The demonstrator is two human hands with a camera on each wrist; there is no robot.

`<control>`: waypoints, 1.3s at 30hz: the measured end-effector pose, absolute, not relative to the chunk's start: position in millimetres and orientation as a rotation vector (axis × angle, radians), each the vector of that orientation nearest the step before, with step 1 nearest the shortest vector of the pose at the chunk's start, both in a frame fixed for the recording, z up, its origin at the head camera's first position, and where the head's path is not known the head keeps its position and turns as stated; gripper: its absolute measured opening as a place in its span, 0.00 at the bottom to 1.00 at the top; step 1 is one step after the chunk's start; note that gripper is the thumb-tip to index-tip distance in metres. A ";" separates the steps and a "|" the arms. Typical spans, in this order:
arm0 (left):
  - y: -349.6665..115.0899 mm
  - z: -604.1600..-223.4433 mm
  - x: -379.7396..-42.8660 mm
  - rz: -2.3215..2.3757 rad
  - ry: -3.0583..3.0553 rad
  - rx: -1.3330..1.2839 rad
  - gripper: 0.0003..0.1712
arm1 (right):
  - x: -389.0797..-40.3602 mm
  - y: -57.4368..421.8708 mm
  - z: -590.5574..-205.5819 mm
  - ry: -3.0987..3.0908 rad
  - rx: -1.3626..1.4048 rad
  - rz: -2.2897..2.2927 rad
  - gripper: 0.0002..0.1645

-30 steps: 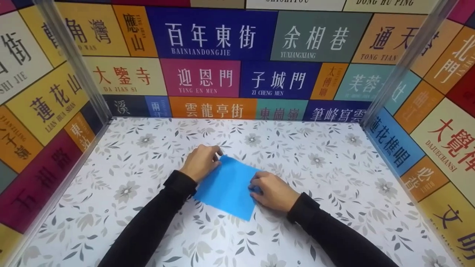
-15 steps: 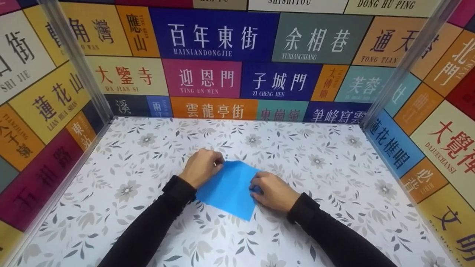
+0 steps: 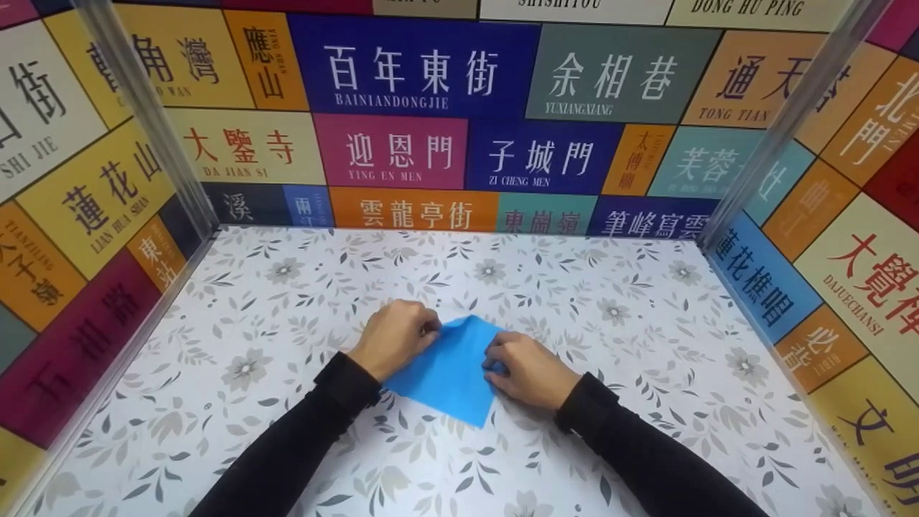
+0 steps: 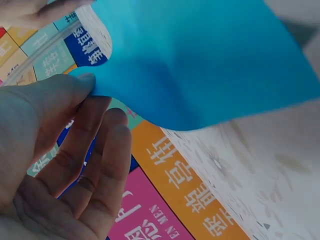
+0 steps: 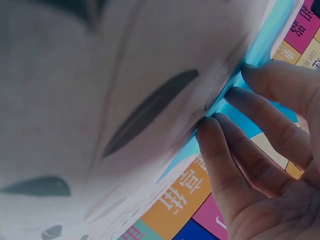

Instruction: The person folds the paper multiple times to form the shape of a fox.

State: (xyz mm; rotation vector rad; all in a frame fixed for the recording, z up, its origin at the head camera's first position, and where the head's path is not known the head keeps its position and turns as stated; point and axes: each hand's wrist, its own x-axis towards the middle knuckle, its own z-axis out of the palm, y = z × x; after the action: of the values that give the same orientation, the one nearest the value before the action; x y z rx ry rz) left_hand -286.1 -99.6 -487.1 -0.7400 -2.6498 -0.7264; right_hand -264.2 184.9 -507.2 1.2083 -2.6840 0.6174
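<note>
A square sheet of blue paper (image 3: 445, 377) lies on the patterned surface between the two hands. My left hand (image 3: 398, 337) pinches its far left corner between thumb and fingers. In the left wrist view that corner of the paper (image 4: 190, 75) is raised and bends in a smooth curve, while the other fingers of the left hand (image 4: 65, 145) are loosely bent beneath. My right hand (image 3: 528, 366) holds the sheet's right side with bent fingers. In the right wrist view the fingertips (image 5: 206, 127) of that hand sit close together along the paper's edge, near the surface.
A white tabletop (image 3: 287, 424) with grey leaves and flowers extends around the paper. Upright panels (image 3: 402, 151) with coloured blocks of lettering enclose it at the back and both sides. Clear strips (image 3: 782, 122) run down the two rear corners.
My left hand has drawn the far left corner slightly right and nearer, and the paper's far edge now bends up into a peak. My right hand has kept its place.
</note>
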 end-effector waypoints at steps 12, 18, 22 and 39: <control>-89.6 -489.2 -270.4 -0.630 -2.662 -0.777 0.03 | -263.8 183.9 -506.0 -2.707 1.190 0.662 0.06; -88.3 -491.6 -264.1 -0.653 -2.630 -0.792 0.03 | -261.6 185.2 -504.8 -2.721 1.173 0.688 0.06; -88.2 -492.7 -259.7 -0.665 -2.618 -0.793 0.03 | -261.3 185.7 -505.0 -2.721 1.178 0.692 0.06; -86.2 -490.7 -254.7 -0.693 -2.608 -0.840 0.04 | -262.7 185.9 -508.0 -2.688 1.188 0.707 0.06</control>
State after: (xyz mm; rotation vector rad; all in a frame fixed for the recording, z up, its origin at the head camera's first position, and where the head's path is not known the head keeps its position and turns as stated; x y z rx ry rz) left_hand -254.7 -86.2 -490.7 -0.8396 -2.6082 -0.6926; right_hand -262.7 185.9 -508.0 1.1882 -2.6879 0.7071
